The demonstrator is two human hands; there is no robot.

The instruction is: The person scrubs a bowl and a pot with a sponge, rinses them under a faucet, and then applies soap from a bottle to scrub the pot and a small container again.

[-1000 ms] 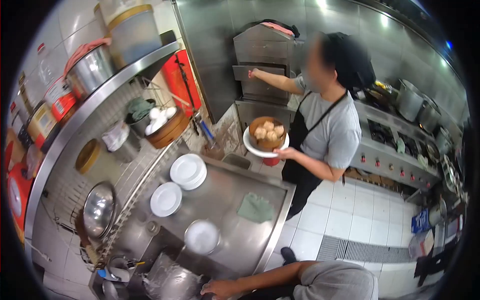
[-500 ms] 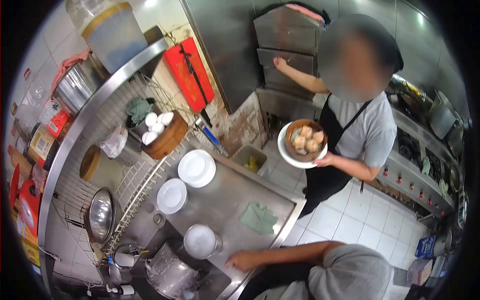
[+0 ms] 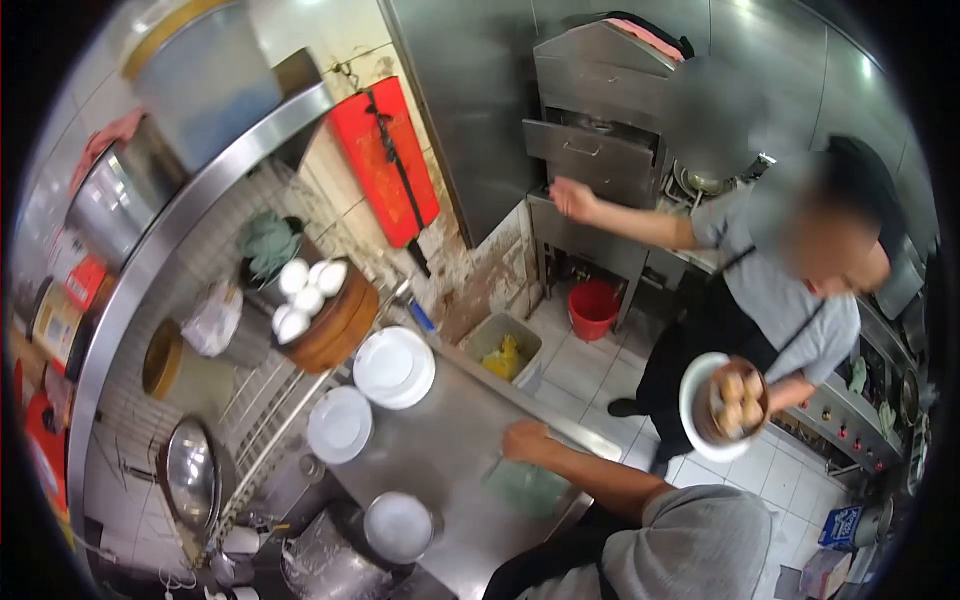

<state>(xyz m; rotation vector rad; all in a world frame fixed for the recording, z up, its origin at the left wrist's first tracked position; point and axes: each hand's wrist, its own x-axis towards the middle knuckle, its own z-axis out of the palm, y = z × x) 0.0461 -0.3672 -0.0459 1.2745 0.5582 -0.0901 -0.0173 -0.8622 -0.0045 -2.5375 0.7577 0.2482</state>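
Observation:
My right hand hovers over or rests on the steel counter, at the upper edge of a crumpled green cloth. Its fingers look curled, though motion softens them. Whether they pinch the cloth is hidden. My forearm crosses above the cloth's right part. White plates in a stack and a second stack of smaller plates stand beyond it, with a round metal container closer to me. My left hand is out of frame. Opposite, a co-worker supports a white plate bearing a bamboo steamer of dumplings.
White eggs fill a wooden bowl on the wire rack. A bin and a red bucket stand on the floor. The co-worker's other arm reaches before the metal drawer cabinet. A steel shelf curves along the left.
My right hand has moved from beside the round container to the green cloth. The co-worker has shifted right with the plate and steamer, and their other hand has lowered from the drawer. My view has shifted.

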